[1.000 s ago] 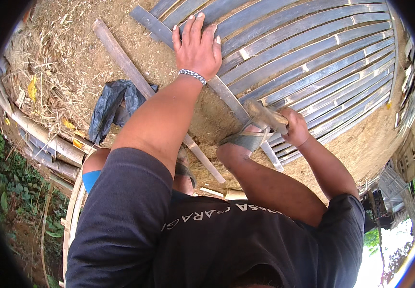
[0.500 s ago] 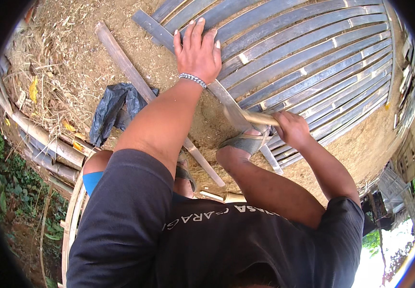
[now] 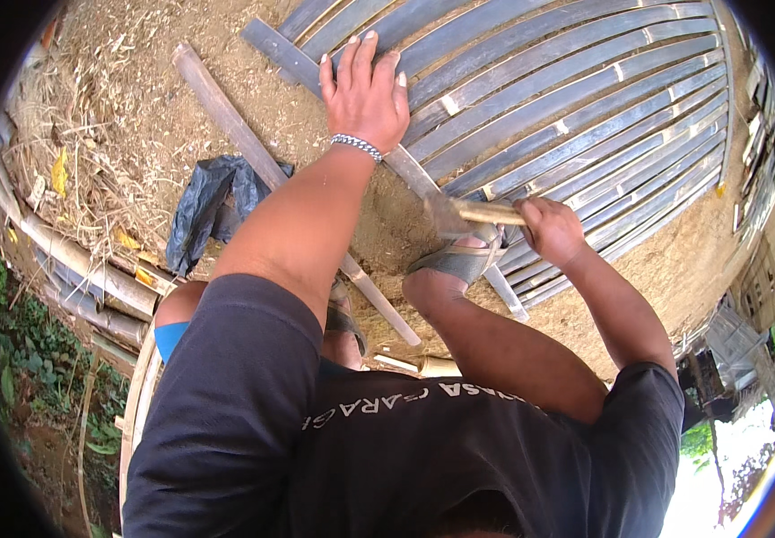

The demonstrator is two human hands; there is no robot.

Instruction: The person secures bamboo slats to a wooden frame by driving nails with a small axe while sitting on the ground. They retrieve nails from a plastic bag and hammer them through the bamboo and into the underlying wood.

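A panel of dark bamboo slats (image 3: pixel 531 112) lies on the ground, its slats running away to the right from a crosspiece (image 3: pixel 414 173). My left hand (image 3: pixel 365 103), with a chain bracelet at its wrist, lies flat on the crosspiece and slat ends, fingers stretched out. My right hand (image 3: pixel 552 231) is closed round the handle of a wooden-handled tool (image 3: pixel 486 212). Its head is smeared by motion, so hammer or hatchet I cannot tell; it is over the near part of the crosspiece. My sandalled right foot (image 3: pixel 464 255) rests beside that end.
A loose bamboo strip (image 3: pixel 226 117) slants across the ground at the left, passing under my left arm. Next to it lies a crumpled black plastic bag (image 3: pixel 199 211). Bamboo poles (image 3: pixel 91 269) edge the dirt at far left, with dry shavings (image 3: pixel 91 134) above. Green plants grow beyond.
The tool in my right hand has shifted slightly, its head a little to the right and its handle more level. My left hand stays pressed on the panel.
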